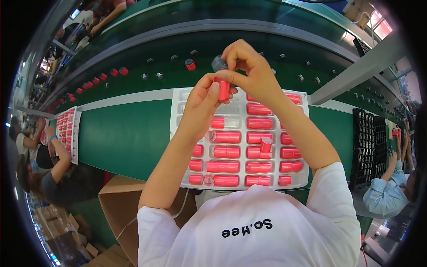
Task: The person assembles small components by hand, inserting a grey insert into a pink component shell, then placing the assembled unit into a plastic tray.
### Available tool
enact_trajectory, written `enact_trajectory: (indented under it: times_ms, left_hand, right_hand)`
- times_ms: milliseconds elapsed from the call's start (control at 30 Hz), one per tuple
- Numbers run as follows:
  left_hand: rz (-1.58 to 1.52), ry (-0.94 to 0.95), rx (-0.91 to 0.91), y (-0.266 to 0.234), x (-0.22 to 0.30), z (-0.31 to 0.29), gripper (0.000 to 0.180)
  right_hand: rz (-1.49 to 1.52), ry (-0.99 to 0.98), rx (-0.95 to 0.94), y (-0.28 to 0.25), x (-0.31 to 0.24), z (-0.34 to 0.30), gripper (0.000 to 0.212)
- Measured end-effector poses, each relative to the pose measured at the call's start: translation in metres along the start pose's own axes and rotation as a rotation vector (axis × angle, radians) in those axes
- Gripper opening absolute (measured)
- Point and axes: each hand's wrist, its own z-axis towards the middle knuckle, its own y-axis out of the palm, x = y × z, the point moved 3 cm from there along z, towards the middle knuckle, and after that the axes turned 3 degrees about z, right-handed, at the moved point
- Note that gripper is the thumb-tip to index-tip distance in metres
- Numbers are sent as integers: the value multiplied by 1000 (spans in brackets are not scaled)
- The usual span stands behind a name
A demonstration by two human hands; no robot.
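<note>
My left hand is closed around a pink cylinder, held upright above the far edge of a white tray. Against its top, my right hand pinches a dark grey, partly see-through cylindrical piece; I cannot tell whether the two are joined. Below my hands, the tray's compartments hold rows of pink tubes, most lying flat. A short pink piece with a pale open end sits on top of one row. Clear rings lie among the tubes. Some far-left compartments are bare.
Beyond the tray runs a green conveyor belt carrying small metallic parts and pink pieces. A grey post slants at the right, near black trays. People work at both sides. A cardboard box stands below the table.
</note>
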Motion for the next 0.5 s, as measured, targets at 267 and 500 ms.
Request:
enact_trajectory:
  times_ms: [267,500]
  left_hand:
    - [386,9,-190,0,18,-10,35]
    - [85,-217,-300,-6,17,-15,43]
  right_hand:
    - [-513,39,-548,-11,-37,10,33]
    - [-280,-185,-567,-12,-49,11,28]
